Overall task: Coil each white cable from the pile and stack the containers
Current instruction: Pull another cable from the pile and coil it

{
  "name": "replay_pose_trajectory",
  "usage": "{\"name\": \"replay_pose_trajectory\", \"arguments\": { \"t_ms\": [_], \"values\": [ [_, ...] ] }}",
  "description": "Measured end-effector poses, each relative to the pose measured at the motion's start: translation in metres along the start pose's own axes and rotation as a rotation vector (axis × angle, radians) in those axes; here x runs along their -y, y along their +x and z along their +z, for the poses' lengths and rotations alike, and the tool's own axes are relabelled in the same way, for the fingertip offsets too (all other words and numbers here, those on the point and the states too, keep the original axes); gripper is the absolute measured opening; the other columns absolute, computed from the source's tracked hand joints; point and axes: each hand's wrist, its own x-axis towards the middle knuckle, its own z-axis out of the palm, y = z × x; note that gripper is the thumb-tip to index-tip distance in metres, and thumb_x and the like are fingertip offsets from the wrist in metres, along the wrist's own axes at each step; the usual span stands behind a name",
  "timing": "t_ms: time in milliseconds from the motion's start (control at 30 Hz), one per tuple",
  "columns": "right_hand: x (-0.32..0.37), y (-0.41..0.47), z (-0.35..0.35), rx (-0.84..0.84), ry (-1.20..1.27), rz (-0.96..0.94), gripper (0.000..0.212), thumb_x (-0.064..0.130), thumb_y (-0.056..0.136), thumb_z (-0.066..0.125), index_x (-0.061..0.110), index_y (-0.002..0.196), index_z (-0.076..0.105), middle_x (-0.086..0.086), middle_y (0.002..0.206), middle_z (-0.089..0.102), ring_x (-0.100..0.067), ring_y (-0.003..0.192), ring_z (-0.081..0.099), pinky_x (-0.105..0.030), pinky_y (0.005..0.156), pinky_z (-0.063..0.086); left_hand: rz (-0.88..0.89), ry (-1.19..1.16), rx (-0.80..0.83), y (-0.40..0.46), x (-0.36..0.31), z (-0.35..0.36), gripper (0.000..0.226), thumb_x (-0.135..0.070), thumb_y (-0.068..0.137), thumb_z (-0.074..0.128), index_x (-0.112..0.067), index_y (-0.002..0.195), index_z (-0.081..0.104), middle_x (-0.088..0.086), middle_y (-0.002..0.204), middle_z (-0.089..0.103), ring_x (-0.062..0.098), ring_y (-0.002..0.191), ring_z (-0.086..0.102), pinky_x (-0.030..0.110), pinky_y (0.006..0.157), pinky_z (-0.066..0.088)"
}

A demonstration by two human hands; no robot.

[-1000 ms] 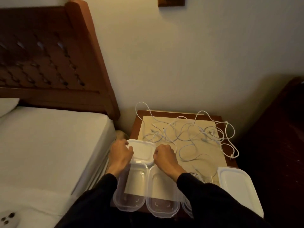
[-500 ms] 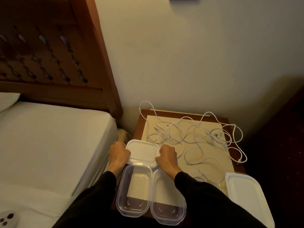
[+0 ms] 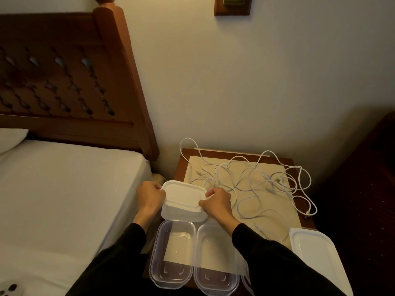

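Just beyond the two clear open containers [image 3: 173,255], a lidded white container [image 3: 182,200] is gripped at its ends by the left hand [image 3: 150,198] and right hand [image 3: 218,201], fingers curled, beside the tangled white cables [image 3: 256,180].

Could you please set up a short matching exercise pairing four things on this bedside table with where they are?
Things:
1. lidded container
2. white cables
3. open clear containers
4. loose white lid

Places:
A. near right corner
B. side by side at near edge
C. tangled at the back
D. between left hand and right hand

Pairs: 1-D, 2-C, 3-B, 4-A
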Motion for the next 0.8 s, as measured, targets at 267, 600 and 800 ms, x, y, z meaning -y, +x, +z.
{"name": "replay_pose_trajectory", "arguments": {
  "t_ms": [267,600,800],
  "values": [
    [0.005,-0.046,-0.076,0.185,0.292,0.042,0.054,0.016,0.07,0.08,0.023,0.115,0.051,-0.007,0.09,0.069,-0.017,0.066,0.068,-0.027,0.059,0.059,0.188,-0.08,-0.08,-0.027,-0.056,-0.046,0.012,-0.015,0.081,0.073,-0.013,0.092,0.077,0.003,0.089,0.073,0.012,0.075,0.062,0.024,0.067,0.05],
    [-0.108,-0.118,-0.171,0.118,0.191,-0.114,0.012,0.027,0.09,0.066,0.031,0.101,0.069,0.005,0.075,0.071,-0.003,0.059,0.062,-0.026,0.053,0.05,0.633,-0.134,0.315,-0.125,-0.105,0.03,0.013,-0.015,0.079,0.075,-0.024,0.087,0.08,-0.014,0.082,0.073,-0.006,0.074,0.063,0.01,0.069,0.051],
    [-0.164,-0.145,-0.151,-0.047,0.047,0.018,0.007,0.016,0.096,0.055,0.021,0.095,0.061,0.001,0.078,0.069,-0.011,0.055,0.058,-0.032,0.052,0.052,0.765,0.069,0.437,-0.173,-0.076,0.09,0.048,-0.039,0.091,0.059,-0.018,0.134,0.056,0.004,0.131,0.059,0.022,0.122,0.052,0.027,0.1,0.037]
  ]
}}
